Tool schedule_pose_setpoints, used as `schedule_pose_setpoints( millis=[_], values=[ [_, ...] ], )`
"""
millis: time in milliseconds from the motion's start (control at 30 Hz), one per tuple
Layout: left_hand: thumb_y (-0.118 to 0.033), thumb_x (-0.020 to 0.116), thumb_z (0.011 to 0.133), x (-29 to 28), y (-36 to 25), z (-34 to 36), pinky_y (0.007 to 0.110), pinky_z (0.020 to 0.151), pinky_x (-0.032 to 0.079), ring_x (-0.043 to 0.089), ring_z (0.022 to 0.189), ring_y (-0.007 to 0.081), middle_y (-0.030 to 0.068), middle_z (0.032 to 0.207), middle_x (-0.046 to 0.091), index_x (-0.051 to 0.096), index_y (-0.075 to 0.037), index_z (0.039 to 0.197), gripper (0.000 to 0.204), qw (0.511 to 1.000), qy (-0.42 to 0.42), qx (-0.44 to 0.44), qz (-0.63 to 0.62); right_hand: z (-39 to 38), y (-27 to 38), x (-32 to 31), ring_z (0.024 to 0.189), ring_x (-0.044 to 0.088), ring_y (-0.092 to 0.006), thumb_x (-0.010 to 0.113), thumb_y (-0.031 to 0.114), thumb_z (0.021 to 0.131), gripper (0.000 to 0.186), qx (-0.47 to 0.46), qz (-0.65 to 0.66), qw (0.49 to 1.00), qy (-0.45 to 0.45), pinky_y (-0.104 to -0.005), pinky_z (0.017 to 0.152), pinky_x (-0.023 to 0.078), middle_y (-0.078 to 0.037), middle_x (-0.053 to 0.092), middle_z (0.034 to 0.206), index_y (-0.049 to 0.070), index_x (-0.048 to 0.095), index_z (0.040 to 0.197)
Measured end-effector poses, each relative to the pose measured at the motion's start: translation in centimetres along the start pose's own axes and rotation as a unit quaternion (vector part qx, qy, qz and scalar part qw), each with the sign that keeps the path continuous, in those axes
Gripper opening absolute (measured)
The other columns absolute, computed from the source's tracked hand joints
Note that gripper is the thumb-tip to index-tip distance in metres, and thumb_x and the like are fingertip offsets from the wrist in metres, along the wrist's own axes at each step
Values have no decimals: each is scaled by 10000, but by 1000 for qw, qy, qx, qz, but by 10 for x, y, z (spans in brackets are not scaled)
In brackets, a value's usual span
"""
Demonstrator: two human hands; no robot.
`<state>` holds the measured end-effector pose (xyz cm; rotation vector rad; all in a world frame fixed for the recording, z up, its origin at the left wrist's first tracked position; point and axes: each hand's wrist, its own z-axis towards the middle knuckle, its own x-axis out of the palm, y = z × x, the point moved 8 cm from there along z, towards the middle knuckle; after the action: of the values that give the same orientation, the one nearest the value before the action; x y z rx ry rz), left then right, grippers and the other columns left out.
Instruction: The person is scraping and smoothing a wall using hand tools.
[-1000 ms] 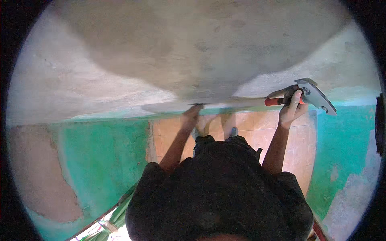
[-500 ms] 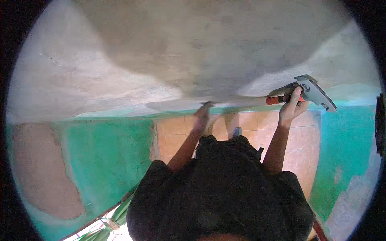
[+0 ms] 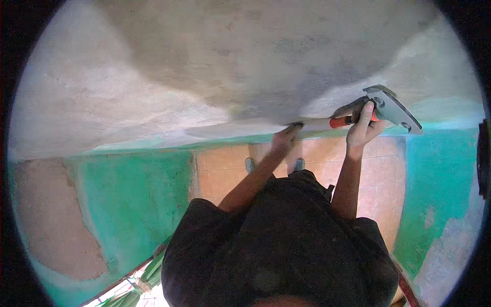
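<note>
My right hand (image 3: 364, 129) is wrapped round the red-orange and black handle of a tool with a long grey plate (image 3: 396, 110). The tool is held up close to the plastered wall (image 3: 245, 61), tilted down to the right. I cannot tell whether it touches the wall. My left hand (image 3: 286, 139) is closed and close to the low part of the wall, left of the tool's handle. A small dark thing (image 3: 297, 124) shows at its fingertips, too small to name.
Green painted wall (image 3: 138, 189) with a bare brown patch (image 3: 56, 220) is on the left. More green wall (image 3: 434, 189) with a pale worn area stands on the right. My feet are on orange floor tiles (image 3: 220, 171). A green curtain (image 3: 153, 276) hangs at the lower left.
My left hand has swept to the right, toward the tool's handle. The right hand and the tool have shifted slightly left and up.
</note>
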<state>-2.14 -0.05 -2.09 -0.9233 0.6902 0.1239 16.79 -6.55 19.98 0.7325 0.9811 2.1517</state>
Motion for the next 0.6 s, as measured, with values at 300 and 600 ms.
schedule_pose_setpoints(
  millis=[300,600],
  values=[
    [23,471,794,-47,70,-46,341,839,474,588,955,282,113,1034,604,563,-112,1095,342,991,40,-122,39,1,6,-12,597,405,-54,519,202,911,185,4,-35,999,1,-199,517,309,7,494,724,19,517,889],
    [86,480,814,-213,69,-65,337,753,481,609,846,264,129,895,635,609,-22,963,225,976,-191,-12,100,1,5,-13,577,398,-43,525,201,909,180,-27,-45,999,-9,-195,493,302,11,482,704,24,515,878]
  ],
)
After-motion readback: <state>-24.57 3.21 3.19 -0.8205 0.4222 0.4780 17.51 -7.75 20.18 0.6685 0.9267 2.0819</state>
